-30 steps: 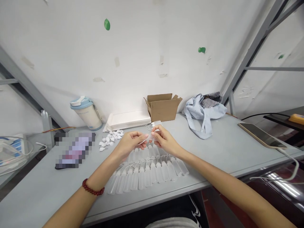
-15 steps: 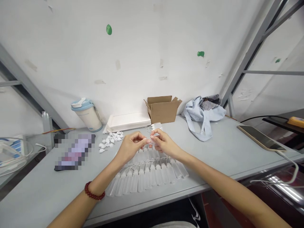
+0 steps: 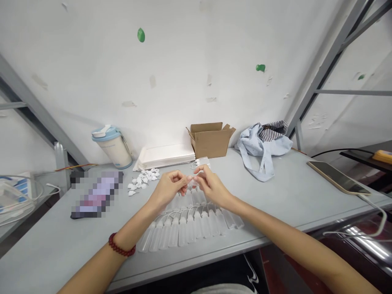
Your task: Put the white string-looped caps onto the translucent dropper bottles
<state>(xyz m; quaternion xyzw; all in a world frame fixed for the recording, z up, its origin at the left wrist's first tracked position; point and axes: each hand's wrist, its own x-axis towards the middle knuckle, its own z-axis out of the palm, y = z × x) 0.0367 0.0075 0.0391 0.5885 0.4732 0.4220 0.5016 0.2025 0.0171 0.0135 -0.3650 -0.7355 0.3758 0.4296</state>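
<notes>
My left hand (image 3: 170,188) and my right hand (image 3: 211,185) meet above the grey table (image 3: 275,200), fingers pinched together on a small clear plastic piece (image 3: 192,181) held between them. Below the hands lies a row of several clear plastic tubes with white caps (image 3: 186,224), side by side near the table's front edge. A heap of small white caps (image 3: 143,179) lies to the left of my left hand. A red bead bracelet (image 3: 120,247) is on my left wrist.
Along the wall stand a blue-lidded jug (image 3: 112,145), a stack of white trays (image 3: 165,156), an open cardboard box (image 3: 210,139) and a pale blue bag (image 3: 263,149). A blurred dark object (image 3: 94,194) lies left; a phone with a cable (image 3: 337,176) lies right.
Both hands stay pinched together on the small clear piece; the fingers have shifted only slightly. The view has moved a little.
</notes>
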